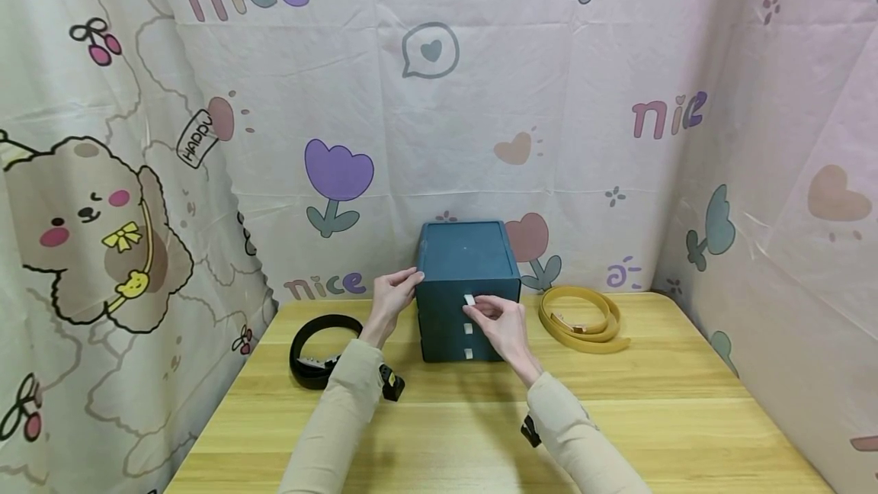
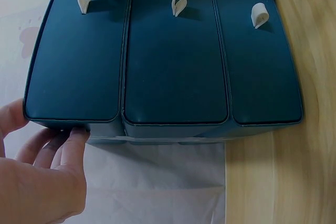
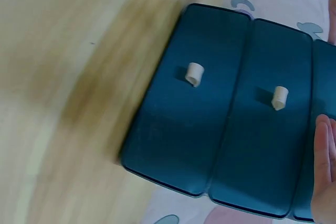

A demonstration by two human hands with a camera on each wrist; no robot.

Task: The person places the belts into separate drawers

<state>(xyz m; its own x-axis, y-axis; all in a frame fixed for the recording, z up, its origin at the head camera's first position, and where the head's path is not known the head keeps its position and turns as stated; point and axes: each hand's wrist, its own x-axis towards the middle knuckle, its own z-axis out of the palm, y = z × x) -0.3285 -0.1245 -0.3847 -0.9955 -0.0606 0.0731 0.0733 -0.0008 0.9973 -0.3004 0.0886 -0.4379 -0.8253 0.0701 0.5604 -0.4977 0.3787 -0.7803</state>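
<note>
A dark blue-green drawer box (image 1: 469,250) stands at the back of the table, with three drawer fronts and a pale loop tab on each. My left hand (image 1: 392,299) holds the box by its upper left edge. In the left wrist view, the left hand's fingers (image 2: 73,148) bend around that corner. My right hand (image 1: 504,326) is at the top drawer, its thumb and fingertips pinching the top pull tab (image 1: 469,299). The middle tab (image 2: 179,1) and bottom tab (image 2: 259,15) hang free. All drawer fronts look flush.
A coiled black belt (image 1: 298,349) lies left of the box, partly behind the left forearm. To the right is a coiled yellow belt (image 1: 579,338). Printed curtain cloth (image 1: 439,120) hangs behind and along both sides of the wooden table (image 1: 453,441).
</note>
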